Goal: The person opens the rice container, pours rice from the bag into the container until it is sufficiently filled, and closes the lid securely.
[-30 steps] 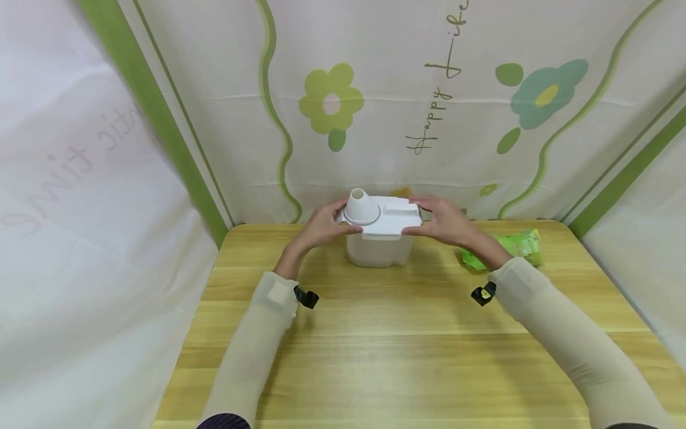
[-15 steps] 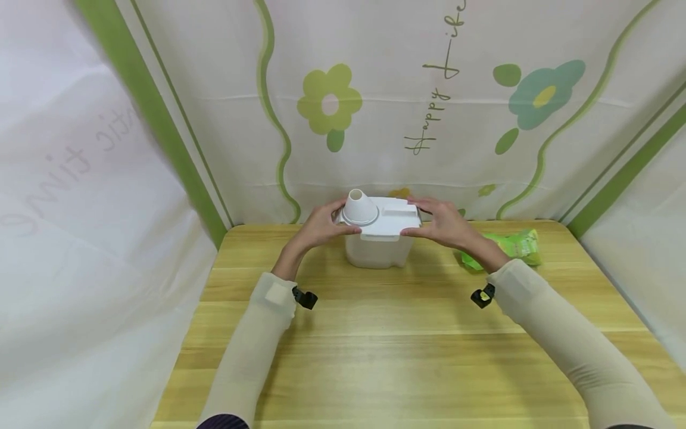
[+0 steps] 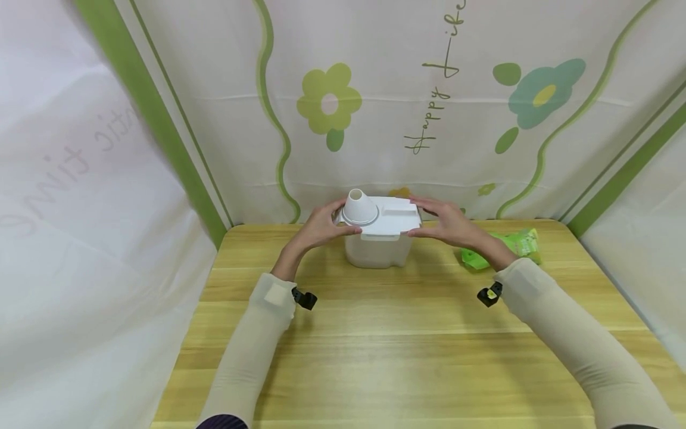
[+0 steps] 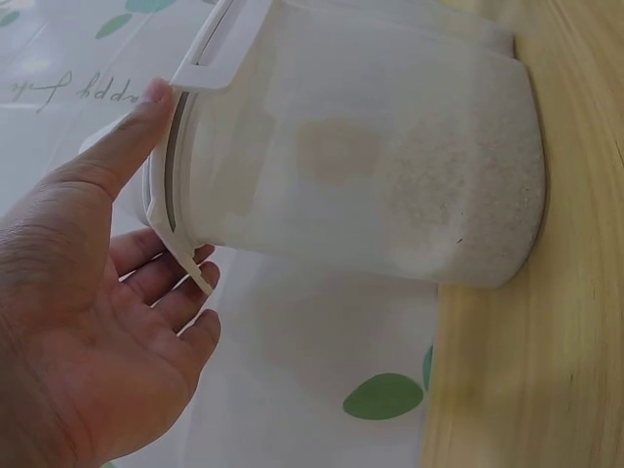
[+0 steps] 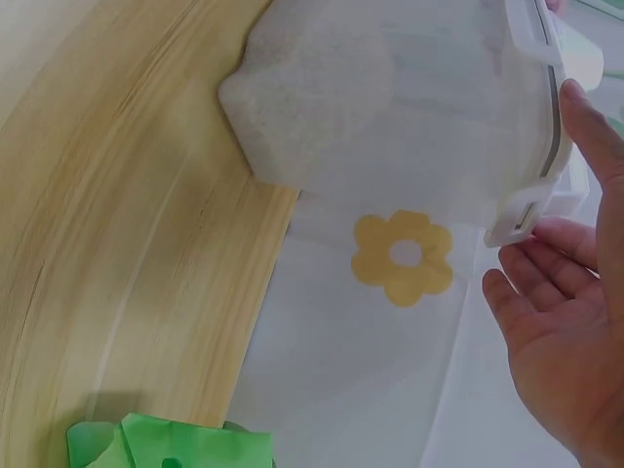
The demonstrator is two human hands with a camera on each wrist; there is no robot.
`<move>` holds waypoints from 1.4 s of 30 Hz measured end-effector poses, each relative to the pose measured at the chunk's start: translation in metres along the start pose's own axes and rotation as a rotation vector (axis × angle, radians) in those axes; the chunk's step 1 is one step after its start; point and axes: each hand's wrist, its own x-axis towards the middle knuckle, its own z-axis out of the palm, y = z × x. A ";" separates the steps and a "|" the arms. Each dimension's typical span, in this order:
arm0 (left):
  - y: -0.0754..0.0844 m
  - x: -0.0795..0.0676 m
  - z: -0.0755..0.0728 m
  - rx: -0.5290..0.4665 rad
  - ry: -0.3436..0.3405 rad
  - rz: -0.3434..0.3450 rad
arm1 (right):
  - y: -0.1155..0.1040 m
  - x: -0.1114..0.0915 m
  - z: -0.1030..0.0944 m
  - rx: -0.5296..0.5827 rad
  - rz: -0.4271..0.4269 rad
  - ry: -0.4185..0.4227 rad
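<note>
A translucent storage container (image 3: 376,253) stands upright at the table's back edge, with pale grains in its lower part. Its white lid (image 3: 396,223) carries a cone-shaped cup (image 3: 359,208) on the left. My left hand (image 3: 320,225) grips the lid's left end; in the left wrist view the thumb presses the front rim and the fingers curl behind a flared side latch (image 4: 185,258). On the right end, my right hand (image 3: 449,224) holds the lid, its thumb at the front rim. The right wrist view shows those fingers close behind the other side latch (image 5: 517,216).
A green bag (image 3: 517,245) lies on the wooden table (image 3: 370,345) beyond the right wrist. A white curtain (image 3: 386,119) printed with flowers hangs right behind the container, and more white cloth (image 3: 91,268) hangs at the left.
My right hand has shifted slightly to the right, its thumb now nearer the lid's right corner. The left hand and the container stay in place.
</note>
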 end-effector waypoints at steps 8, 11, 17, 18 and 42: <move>0.000 0.000 0.001 -0.001 -0.004 0.017 | 0.009 -0.005 -0.007 0.126 0.016 -0.029; 0.000 0.000 0.001 -0.002 -0.003 0.013 | 0.013 -0.006 -0.008 0.139 0.012 -0.036; 0.000 0.000 0.001 -0.004 -0.006 0.002 | 0.018 -0.008 -0.010 0.135 0.012 -0.049; 0.000 0.000 0.001 -0.002 -0.006 -0.002 | 0.018 -0.008 -0.010 0.139 0.018 -0.053; 0.002 -0.001 0.001 0.010 0.006 -0.038 | 0.032 -0.002 -0.008 0.286 0.158 -0.092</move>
